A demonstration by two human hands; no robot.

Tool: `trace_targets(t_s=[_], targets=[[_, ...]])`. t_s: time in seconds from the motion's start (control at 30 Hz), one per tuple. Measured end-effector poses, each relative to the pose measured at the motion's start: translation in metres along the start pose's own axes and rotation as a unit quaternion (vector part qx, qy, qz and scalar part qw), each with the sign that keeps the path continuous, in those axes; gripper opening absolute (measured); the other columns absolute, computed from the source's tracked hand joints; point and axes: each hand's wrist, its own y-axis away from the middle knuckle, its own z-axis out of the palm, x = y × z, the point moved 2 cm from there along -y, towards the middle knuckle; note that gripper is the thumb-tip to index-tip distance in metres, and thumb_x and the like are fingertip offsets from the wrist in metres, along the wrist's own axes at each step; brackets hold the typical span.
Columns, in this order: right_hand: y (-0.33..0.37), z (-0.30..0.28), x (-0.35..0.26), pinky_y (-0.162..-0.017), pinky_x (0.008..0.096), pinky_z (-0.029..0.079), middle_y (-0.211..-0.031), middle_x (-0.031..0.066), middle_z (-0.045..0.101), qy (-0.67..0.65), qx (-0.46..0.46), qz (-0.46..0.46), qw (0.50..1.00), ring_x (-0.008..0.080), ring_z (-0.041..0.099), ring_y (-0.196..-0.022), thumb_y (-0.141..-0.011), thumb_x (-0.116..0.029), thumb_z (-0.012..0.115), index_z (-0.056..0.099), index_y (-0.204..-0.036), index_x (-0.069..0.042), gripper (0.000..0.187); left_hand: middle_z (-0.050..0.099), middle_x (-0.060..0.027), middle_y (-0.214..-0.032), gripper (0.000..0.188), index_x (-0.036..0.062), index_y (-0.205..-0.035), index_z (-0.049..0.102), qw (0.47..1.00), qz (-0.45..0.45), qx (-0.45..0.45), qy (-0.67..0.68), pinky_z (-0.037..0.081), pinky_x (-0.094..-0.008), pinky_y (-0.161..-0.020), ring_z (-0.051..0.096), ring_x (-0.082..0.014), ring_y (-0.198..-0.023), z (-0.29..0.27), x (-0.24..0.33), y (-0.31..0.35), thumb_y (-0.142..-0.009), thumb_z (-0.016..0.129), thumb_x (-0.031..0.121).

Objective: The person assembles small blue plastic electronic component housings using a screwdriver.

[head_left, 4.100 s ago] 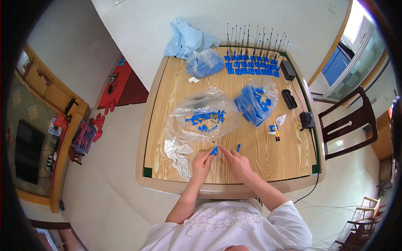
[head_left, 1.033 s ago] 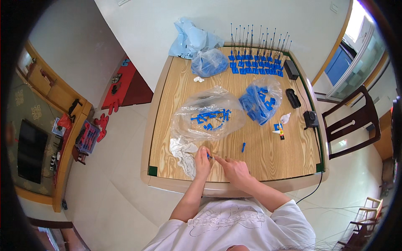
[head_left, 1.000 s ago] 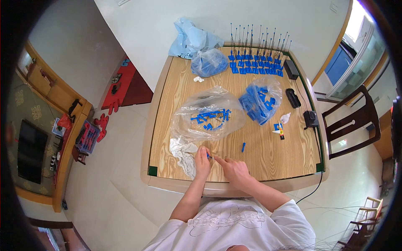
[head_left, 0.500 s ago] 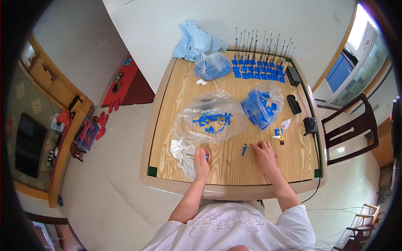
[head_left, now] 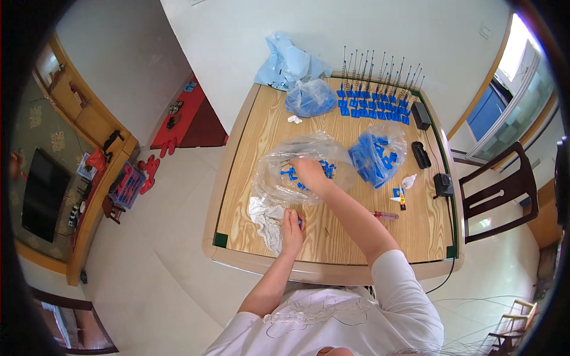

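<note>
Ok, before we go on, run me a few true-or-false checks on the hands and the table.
1. The left hand holds a blue piece. True.
2. The right hand grips the screwdriver. False: the right hand is at the clear bag, and the screwdriver lies on the table.
3. The cloth is right of the left hand. False: the cloth is to its left.
4. Rows of blue stands are at the table's far end. True.

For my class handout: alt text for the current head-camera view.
A person's right hand reaches into a clear plastic bag of small blue parts on a wood-grain table; the left hand holds a blue piece beside a white cloth.
</note>
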Motion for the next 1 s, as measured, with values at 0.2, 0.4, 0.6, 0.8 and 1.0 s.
trace_targets(t_s=[0.2, 0.4, 0.6, 0.8, 1.0], targets=[[-0.017, 0.032, 0.009, -0.08, 0.046, 0.05, -0.11, 0.0193, 0.057, 0.076, 0.146, -0.099, 0.981, 0.0363, 0.062, -0.096, -0.082, -0.011, 0.052, 0.066, -0.094, -0.005, 0.02, 0.046, -0.0024, -0.066, 0.028, 0.0051, -0.085, 0.043, 1.0, -0.003, 0.0, 0.025, 0.033, -0.0235, -0.05, 0.039, -0.0076, -0.054, 0.003, 0.0, 0.0, -0.103, 0.034, 0.024], [-0.004, 0.015, 0.003, -0.079, 0.0414, 0.051, -0.109, 0.0149, 0.058, 0.088, 0.118, -0.139, 0.979, 0.0308, 0.061, -0.097, -0.081, -0.012, 0.053, 0.063, -0.101, -0.006, 0.023, 0.046, -0.0032, -0.068, 0.028, 0.0055, -0.085, 0.042, 0.998, -0.013, 0.006, 0.054, 0.032, -0.0229, -0.049, 0.04, -0.0077, -0.055, 0.001, 0.0, -0.002, -0.103, 0.034, 0.026], [0.035, -0.023, -0.017, -0.074, 0.0389, 0.052, -0.099, 0.0091, 0.063, 0.01, 0.135, -0.201, 0.97, 0.0282, 0.062, -0.092, -0.079, -0.007, 0.055, 0.06, -0.099, -0.007, 0.02, 0.045, -0.0024, -0.069, 0.03, 0.0077, -0.085, 0.042, 0.996, -0.038, 0.013, 0.083, 0.032, -0.0217, -0.048, 0.039, -0.0079, -0.054, 0.0, -0.001, -0.003, -0.103, 0.033, 0.029], [0.116, -0.114, -0.095, -0.066, 0.0357, 0.048, -0.087, 0.0089, 0.062, -0.068, 0.36, -0.304, 0.88, 0.0284, 0.057, -0.074, -0.075, -0.003, 0.067, 0.061, -0.093, -0.005, 0.019, 0.045, -0.0019, -0.068, 0.033, 0.0078, -0.085, 0.043, 0.99, -0.054, 0.012, 0.129, 0.031, -0.0215, -0.048, 0.039, -0.0075, -0.054, -0.001, 0.007, 0.0, -0.103, 0.031, 0.032], [0.178, -0.056, -0.065, -0.063, 0.04, 0.048, -0.076, 0.009, 0.056, -0.08, 0.122, -0.081, 0.986, 0.029, 0.058, -0.072, -0.082, -0.009, 0.063, 0.062, -0.095, -0.007, 0.013, 0.045, -0.0024, -0.068, 0.034, 0.0078, -0.085, 0.043, 0.986, -0.057, 0.006, 0.155, 0.031, -0.021, -0.047, 0.038, -0.0073, -0.052, 0.0, 0.001, -0.001, -0.103, 0.03, 0.033]])
